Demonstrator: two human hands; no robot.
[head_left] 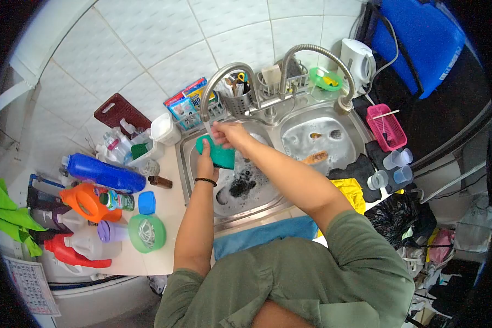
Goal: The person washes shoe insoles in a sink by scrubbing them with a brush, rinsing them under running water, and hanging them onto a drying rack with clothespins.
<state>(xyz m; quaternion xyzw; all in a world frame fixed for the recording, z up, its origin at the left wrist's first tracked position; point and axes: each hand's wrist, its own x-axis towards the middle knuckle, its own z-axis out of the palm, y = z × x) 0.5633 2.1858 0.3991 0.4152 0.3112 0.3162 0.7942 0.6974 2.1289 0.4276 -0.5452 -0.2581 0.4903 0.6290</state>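
Observation:
My left hand (pixel 206 162) grips a green sponge (pixel 222 156) over the left sink basin (pixel 198 205), thumb on its face. Just above the sponge, my right hand (pixel 230 134) is under the left faucet (pixel 203 104), in the thin water stream. Its fingers are curled, and whether they hold anything is hidden. Soapy water with a dark clump (pixel 242 186) fills the basin below. In the right basin (pixel 361 143), suds surround a wooden-looking brush (pixel 315 158) and other partly sunken items.
Bottles crowd the left counter, among them a blue bottle (pixel 106 172) and an orange jug (pixel 87 201), beside a green bowl (pixel 159 234). Right of the sink are a pink basket (pixel 385 128), plastic cups (pixel 403 174) and a yellow cloth (pixel 351 192). A white kettle (pixel 356 63) stands behind.

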